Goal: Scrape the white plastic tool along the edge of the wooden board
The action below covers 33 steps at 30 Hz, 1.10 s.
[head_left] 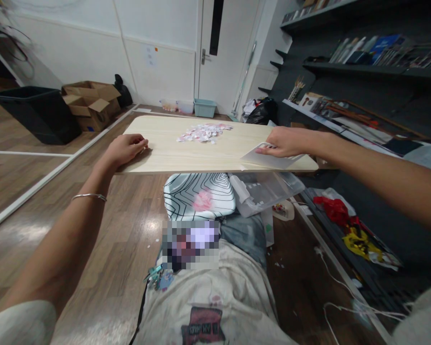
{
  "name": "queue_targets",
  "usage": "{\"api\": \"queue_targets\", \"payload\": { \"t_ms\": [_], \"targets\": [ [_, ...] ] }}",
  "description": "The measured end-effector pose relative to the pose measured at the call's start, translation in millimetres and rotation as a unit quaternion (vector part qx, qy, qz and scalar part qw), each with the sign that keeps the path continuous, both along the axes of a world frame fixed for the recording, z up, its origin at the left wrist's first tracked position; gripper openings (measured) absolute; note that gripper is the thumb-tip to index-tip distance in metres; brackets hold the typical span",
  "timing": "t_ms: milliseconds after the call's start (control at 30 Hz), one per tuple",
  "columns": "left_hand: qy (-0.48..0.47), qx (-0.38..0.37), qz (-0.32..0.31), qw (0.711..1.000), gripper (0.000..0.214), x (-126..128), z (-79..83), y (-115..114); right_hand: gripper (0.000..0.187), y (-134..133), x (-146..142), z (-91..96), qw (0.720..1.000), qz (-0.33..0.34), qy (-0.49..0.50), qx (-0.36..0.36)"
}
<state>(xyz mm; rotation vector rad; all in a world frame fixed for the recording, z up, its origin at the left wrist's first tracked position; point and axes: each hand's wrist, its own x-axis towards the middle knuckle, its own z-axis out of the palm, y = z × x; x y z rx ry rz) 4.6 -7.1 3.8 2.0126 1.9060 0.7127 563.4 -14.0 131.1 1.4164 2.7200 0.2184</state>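
A low light-wood table (172,153) stands in front of me with a heap of small pink and white paper scraps (204,132) near its middle. My left hand (126,147) rests on the table's near left corner, fingers curled loosely with nothing in them. My right hand (285,142) lies near the right edge, fingers pressed on a flat white sheet (269,159) that overhangs the table.
Under the table lie a striped cushion (197,194) and a clear plastic box (262,191). Cardboard boxes (91,103) and a black bin (39,110) stand at the left. Dark shelves (362,72) line the right wall, with red and yellow clutter (345,220) and white cables on the floor.
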Motion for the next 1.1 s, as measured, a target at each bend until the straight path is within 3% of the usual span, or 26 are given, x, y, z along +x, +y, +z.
{"api": "queue_targets", "payload": {
  "t_ms": [167,300,533,833,1100],
  "targets": [
    [-0.008,-0.009,0.006,1.0,0.041,1,-0.4,-1,0.078,-15,-10,16.8,0.999,-0.026,-0.02,-0.011],
    [-0.002,-0.01,0.005,1.0,0.044,0,-0.5,0,0.074,-23,-15,18.2,0.999,-0.045,-0.01,-0.015],
    [-0.007,-0.007,0.006,1.0,0.038,1,-1.1,0,0.075,-1,-15,10.8,0.997,-0.079,0.011,-0.013],
    [-0.013,-0.006,0.006,1.0,0.036,0,-0.8,0,0.073,8,-21,26.0,0.993,-0.111,0.025,0.02],
    [0.008,-0.009,0.005,1.0,0.048,0,-2.0,0,0.076,18,-22,12.6,0.999,-0.034,-0.019,-0.016]
  ]
}}
